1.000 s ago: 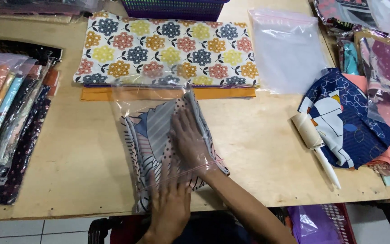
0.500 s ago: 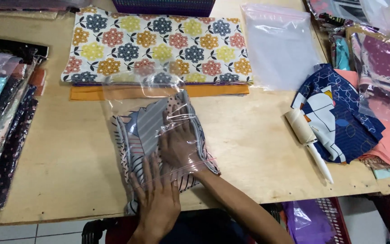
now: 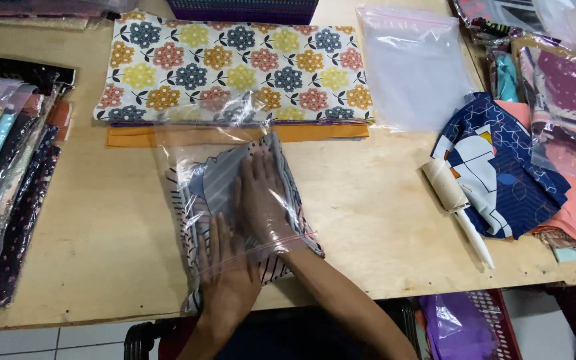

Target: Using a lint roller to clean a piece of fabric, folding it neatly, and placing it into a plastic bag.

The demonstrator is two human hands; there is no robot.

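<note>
Head view, looking straight down at a pale wooden table [image 3: 381,220]. The right hand [image 3: 261,203] is inside a clear zip bag [image 3: 215,193], flat, fingers together and pointing away, pressing on a folded striped cloth [image 3: 211,190] in the bag. Seen through the plastic, the hand is blurred by glare, so the fingertips are hard to make out. The left hand [image 3: 228,280] lies flat on top of the bag at its near end, fingers loosely spread, pinching nothing; its wrist runs out of the bottom edge. The bag sits at the near middle of the table, its near end reaching the table's front edge, its far end overlapping a floral cloth [image 3: 235,67] and an orange strip [image 3: 135,137] under that cloth. How far the striped cloth goes into the bag is unclear, perhaps most of the way; folds and reflections muddle its edges.

To the right, well apart, an empty clear bag [image 3: 415,67] lies flat, its far end cut by the frame. Nearer, a lint roller [image 3: 451,200] lies just beside a navy patterned cloth [image 3: 501,173], which rests on a heap of bagged fabrics [image 3: 568,100] running off the right edge. On the left, a row of bagged cloths [image 3: 1,173] is cropped by the frame. A dark purple basket [image 3: 248,10] shows only its lower rim at the top. Below the table, a purple plastic bag [image 3: 455,327] is half hidden.
</note>
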